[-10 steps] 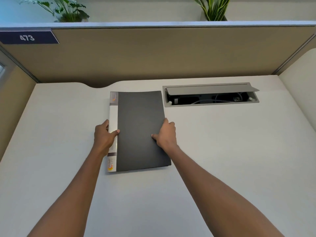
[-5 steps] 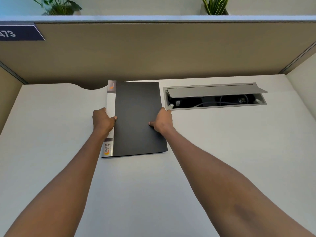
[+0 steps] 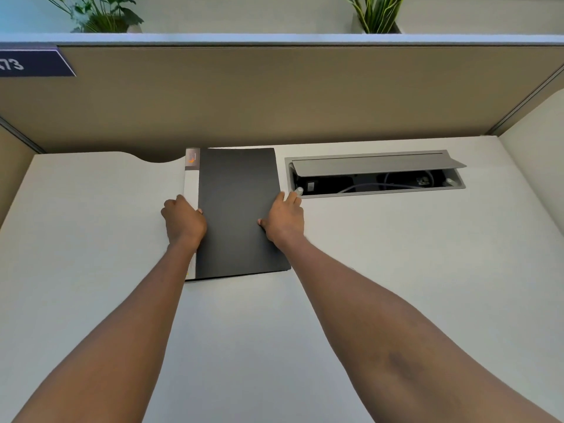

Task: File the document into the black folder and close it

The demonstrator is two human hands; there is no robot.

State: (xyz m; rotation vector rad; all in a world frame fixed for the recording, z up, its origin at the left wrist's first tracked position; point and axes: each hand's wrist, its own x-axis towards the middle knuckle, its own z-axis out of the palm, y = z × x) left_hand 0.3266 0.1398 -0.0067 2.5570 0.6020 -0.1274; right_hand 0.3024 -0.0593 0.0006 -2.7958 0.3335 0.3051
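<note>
The black folder [image 3: 238, 209] lies closed and flat on the white desk [image 3: 396, 270], its far edge reaching the desk's back edge. Its white spine strip runs along the left side. My left hand [image 3: 183, 221] grips the spine edge, thumb on top. My right hand [image 3: 285, 219] holds the folder's right edge, thumb on the cover and fingers stretched beyond it. No document shows outside the folder.
An open grey cable hatch [image 3: 375, 172] with cables inside is set into the desk just right of the folder. A tan partition [image 3: 274, 96] stands behind the desk, with two plants [image 3: 375, 13] on top and a blue number sign [image 3: 33, 64] at left.
Both hands have slid the closed folder away from me, from mid-desk up to the back edge beside the cable hatch. The grip of each hand looks the same.
</note>
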